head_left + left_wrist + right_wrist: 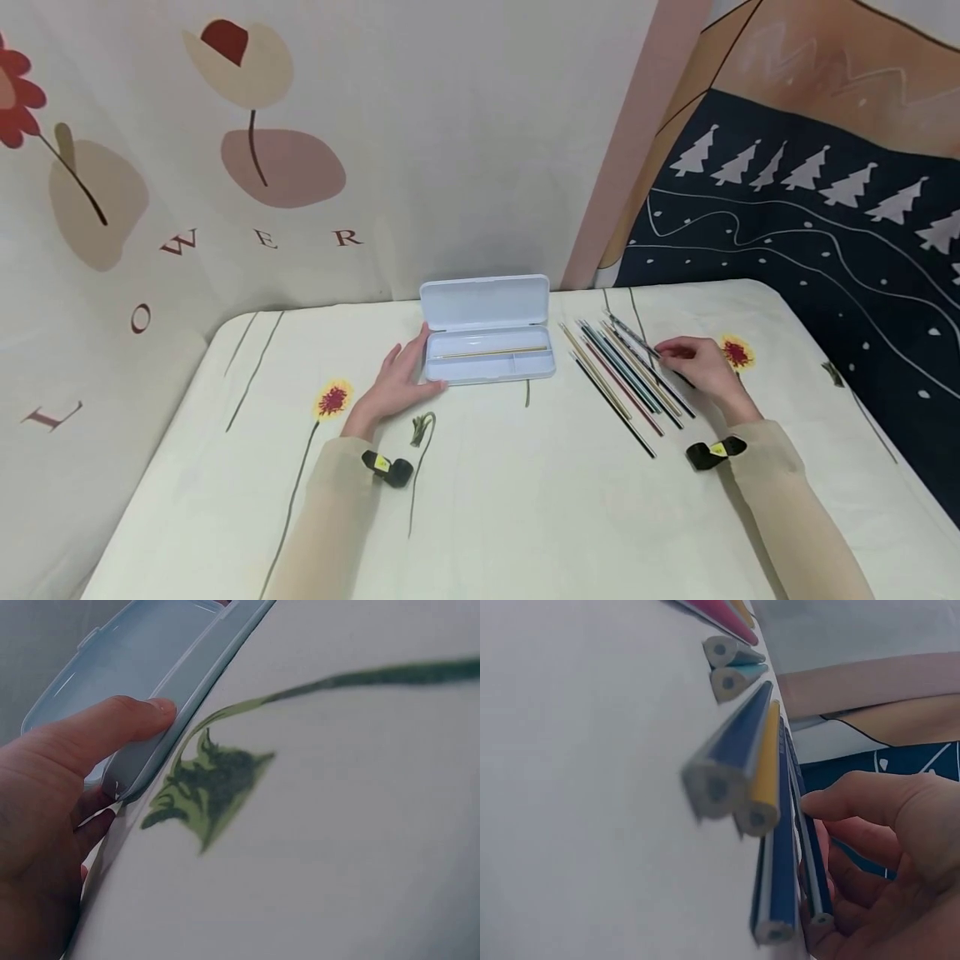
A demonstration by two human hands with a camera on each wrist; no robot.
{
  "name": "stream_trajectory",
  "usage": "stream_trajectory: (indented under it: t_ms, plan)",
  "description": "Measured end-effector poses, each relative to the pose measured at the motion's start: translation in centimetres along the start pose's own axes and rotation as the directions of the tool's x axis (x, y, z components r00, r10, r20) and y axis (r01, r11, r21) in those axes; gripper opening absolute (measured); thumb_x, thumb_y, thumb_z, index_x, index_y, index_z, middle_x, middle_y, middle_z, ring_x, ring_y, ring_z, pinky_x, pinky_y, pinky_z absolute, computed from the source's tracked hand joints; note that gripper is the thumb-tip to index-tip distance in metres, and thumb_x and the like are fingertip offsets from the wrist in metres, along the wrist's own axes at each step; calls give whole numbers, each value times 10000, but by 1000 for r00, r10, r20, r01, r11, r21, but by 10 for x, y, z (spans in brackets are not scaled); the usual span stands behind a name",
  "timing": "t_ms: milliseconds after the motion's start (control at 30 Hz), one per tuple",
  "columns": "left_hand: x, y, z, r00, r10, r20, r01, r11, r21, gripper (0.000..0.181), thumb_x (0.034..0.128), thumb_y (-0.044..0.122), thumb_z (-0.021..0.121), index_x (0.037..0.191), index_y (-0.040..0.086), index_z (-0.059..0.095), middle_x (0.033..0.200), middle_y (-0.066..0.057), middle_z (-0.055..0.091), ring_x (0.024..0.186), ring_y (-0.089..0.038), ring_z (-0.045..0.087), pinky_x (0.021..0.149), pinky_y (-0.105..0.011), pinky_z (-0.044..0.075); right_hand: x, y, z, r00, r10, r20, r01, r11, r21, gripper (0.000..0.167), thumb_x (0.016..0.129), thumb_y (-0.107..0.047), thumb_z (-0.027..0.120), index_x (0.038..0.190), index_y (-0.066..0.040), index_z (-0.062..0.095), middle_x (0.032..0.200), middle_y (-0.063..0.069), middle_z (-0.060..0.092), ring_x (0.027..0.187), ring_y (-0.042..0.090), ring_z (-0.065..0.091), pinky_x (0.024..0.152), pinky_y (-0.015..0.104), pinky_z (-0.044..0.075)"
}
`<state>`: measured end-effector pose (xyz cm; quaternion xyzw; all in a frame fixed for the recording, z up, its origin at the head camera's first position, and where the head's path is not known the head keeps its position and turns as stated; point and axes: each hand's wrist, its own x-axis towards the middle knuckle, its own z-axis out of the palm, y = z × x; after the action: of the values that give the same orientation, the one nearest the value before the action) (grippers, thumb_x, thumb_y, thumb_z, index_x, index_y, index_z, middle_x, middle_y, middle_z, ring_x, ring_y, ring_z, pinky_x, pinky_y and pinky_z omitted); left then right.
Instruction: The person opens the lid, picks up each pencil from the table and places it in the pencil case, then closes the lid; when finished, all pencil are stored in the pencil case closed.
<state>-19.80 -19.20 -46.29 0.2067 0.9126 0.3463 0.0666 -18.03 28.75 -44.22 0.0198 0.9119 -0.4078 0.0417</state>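
A pale blue pencil case [491,379] lies with its lid up near the table's back edge. One gold pencil [495,353] rests in its tray. My left hand [397,382] grips the case at its left end, thumb [142,720] on the front rim and fingers round the side. To the right, several pencils [622,367] in dark blue, green, red and gold lie slanted side by side. At their right edge my right hand [701,367] pinches a dark pencil [808,840] between thumb and fingers. The right wrist view shows it close beside a blue pencil [780,855].
A white cloth with printed flowers [333,401] covers the table [510,500]. Behind the case hangs a pale printed curtain [465,150]. Dark fabric with white trees [795,225] hangs past the table's right side.
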Motion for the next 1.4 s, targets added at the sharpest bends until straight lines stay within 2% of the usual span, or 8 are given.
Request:
stream_trajectory:
  t_ms: [400, 533, 700, 867, 1067, 1400]
  plan:
    - [0, -1, 0, 1000, -6, 1, 6, 1000, 3, 983, 865, 324, 690, 1532, -13, 53, 1586, -168, 141, 1443, -314, 145, 1165, -461, -18, -8, 0, -6, 999, 10, -34, -7, 997, 81, 259, 946, -17, 561, 1171, 88, 633, 1178, 271, 599, 1033, 315, 525, 745, 159, 450]
    - [0, -2, 1, 1000, -8, 4, 8, 1000, 18, 988, 867, 335, 685, 1535, -4, 41, 1590, -158, 132, 1446, -300, 140, 1166, -451, -19, -9, 0, -6, 999, 12, -48, -7, 993, 114, 264, 948, -16, 550, 1179, 85, 630, 1177, 268, 602, 1019, 293, 514, 715, 128, 461]
    - [0, -3, 1, 1000, -7, 3, 7, 1000, 13, 991, 864, 336, 685, 1535, 0, 39, 1590, -158, 131, 1446, -302, 137, 1166, -449, -22, -8, -3, -5, 999, 11, -42, -6, 992, 123, 263, 958, -43, 547, 1180, 66, 638, 1162, 242, 609, 944, 246, 510, 693, 153, 476]
    - [0, -3, 1, 1000, -12, 7, 12, 1000, 9, 989, 868, 337, 684, 1537, 4, 36, 1589, -163, 135, 1445, -308, 138, 1165, -452, -23, -7, -8, -3, 1000, -8, -28, 11, 992, 126, 262, 966, -64, 554, 1176, 62, 646, 1123, 236, 629, 896, 200, 535, 693, 197, 489]
    - [0, -2, 1, 1000, -25, 14, 25, 1000, 5, 989, 873, 334, 685, 1541, 25, 24, 1595, -137, 123, 1450, -280, 125, 1166, -430, -34, -6, -16, 0, 999, -47, -4, 47, 993, 111, 254, 962, -60, 558, 1168, 54, 654, 1118, 230, 629, 901, 217, 540, 682, 197, 488]
    - [0, -2, 1, 1000, -2, 2, 2, 1000, 7, 983, 870, 330, 685, 1535, -3, 43, 1590, -163, 131, 1445, -312, 136, 1164, -458, -22, -1, -25, 8, 990, -136, 34, 132, 987, 95, 228, 934, -25, 586, 1129, 46, 682, 1092, 205, 644, 895, 227, 544, 667, 219, 481]
